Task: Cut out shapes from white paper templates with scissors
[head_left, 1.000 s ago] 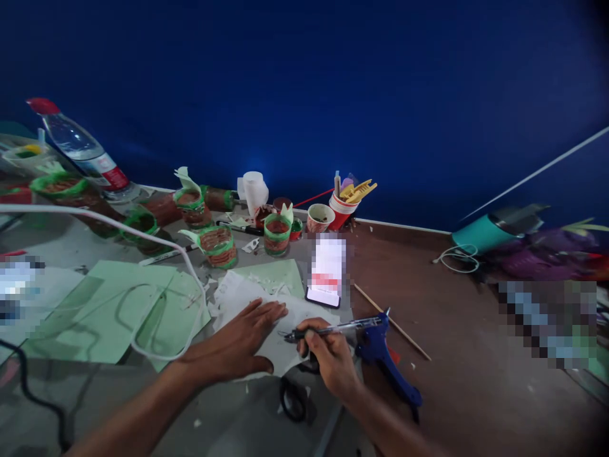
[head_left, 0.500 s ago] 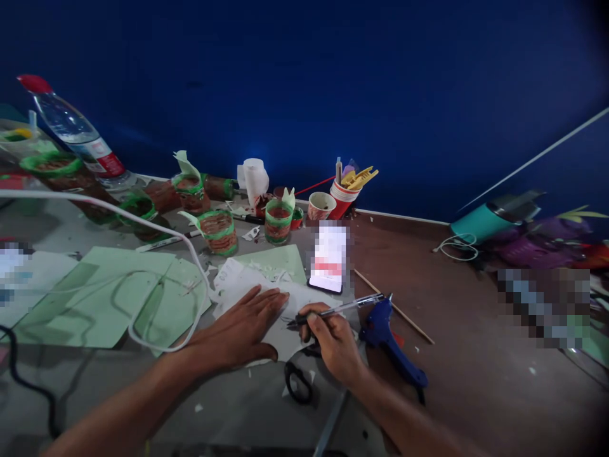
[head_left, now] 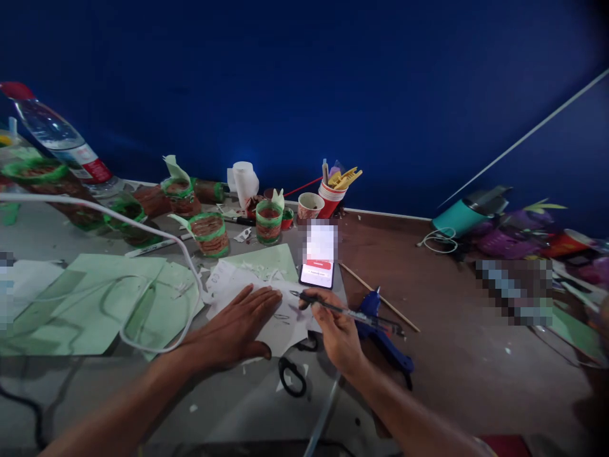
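Note:
My left hand (head_left: 240,325) lies flat on a white sheet of paper (head_left: 295,327), its fingers stretched out. Small pen marks show on the paper beside the fingertips. In my right hand (head_left: 340,336) is a clear pen (head_left: 354,313) with a black grip, its tip pointing left, just above or touching the paper; I cannot tell which. Beyond the paper a lit phone (head_left: 316,277) lies on the table. Black-handled scissors (head_left: 292,378) are partly tucked under the paper. A blue glue gun (head_left: 387,346) rests to the right of my right hand, partly behind the pen.
Green-rimmed brown jars (head_left: 208,236), a white paper cup (head_left: 311,204) and a red cup of tools (head_left: 332,200) stand along the back. A white cable (head_left: 193,254) loops over green paper (head_left: 90,304) at left. A wooden stick (head_left: 380,298) and a teal tumbler (head_left: 457,217) lie right.
My right hand has moved the pen tip up the paper, and the pen's back end has swung down. Pen marks that were hidden now show. The whole view has shifted slightly.

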